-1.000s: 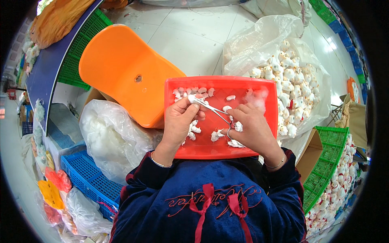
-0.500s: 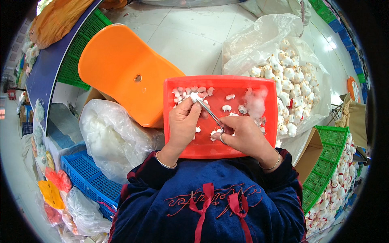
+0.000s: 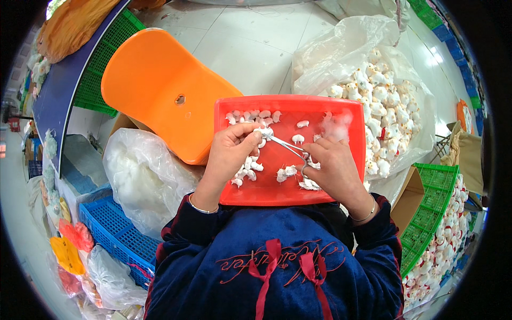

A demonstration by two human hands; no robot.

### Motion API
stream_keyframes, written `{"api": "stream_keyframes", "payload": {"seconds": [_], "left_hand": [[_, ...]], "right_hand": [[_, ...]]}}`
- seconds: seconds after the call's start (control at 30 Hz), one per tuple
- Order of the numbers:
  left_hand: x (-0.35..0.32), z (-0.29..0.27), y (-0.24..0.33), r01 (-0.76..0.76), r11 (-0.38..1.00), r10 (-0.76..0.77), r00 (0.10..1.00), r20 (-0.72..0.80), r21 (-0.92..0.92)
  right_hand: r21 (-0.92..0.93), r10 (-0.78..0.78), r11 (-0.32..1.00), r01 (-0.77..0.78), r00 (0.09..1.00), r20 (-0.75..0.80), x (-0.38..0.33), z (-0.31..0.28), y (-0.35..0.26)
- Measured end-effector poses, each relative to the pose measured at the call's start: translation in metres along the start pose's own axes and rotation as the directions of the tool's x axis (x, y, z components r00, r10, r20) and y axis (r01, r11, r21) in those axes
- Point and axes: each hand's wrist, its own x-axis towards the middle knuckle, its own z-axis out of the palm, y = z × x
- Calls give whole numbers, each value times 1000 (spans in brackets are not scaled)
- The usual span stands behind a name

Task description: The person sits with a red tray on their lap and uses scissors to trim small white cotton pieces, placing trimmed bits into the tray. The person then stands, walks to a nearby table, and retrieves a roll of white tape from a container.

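Observation:
A red plastic tray [image 3: 341, 109] rests on my lap with several small white plush pieces [image 3: 250, 114] scattered in it. My left hand [image 3: 232, 152] pinches one small white plush piece [image 3: 263, 132] over the tray's left half. My right hand [image 3: 333, 165] grips metal tweezers [image 3: 285, 145] whose tips point left into that piece. A tuft of white stuffing [image 3: 335, 125] lies just beyond my right fingers.
An orange plastic stool [image 3: 160, 90] lies tipped at the left. A clear bag of white stuffing [image 3: 141, 178] sits below it. A big bag of white plush toys [image 3: 384, 101] is at the right, green crates [image 3: 434, 213] with more toys at lower right, a blue crate [image 3: 114, 234] at lower left.
My left hand has stayed on the small piece while the right hand shifted slightly down and right; the tweezers now lie flatter, tips still at the piece.

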Motion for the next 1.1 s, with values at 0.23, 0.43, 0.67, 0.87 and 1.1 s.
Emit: {"api": "stream_keyframes", "payload": {"seconds": [0.23, 0.43, 0.67, 0.87, 1.1], "left_hand": [[2, -7, -7, -13, 999, 13, 1000, 15, -44], [0, -4, -3, -57, 998, 57, 998, -28, -6], [-3, -1, 0, -105, 994, 106, 993, -56, 25], [-4, 2, 0, -111, 993, 108, 991, -83, -40], [3, -1, 6, -8, 1000, 6, 997, 79, 27]], "right_hand": [[-94, -26, 995, 30, 999, 47, -6, -15, 2], [-25, -16, 1000, 17, 999, 29, 0, -27, 0], [-65, -24, 997, 28, 998, 57, 2, -20, 4], [-69, -16, 997, 24, 994, 105, 2, -21, 4], [-29, -86, 995, 91, 988, 127, 4, -23, 5]]}}
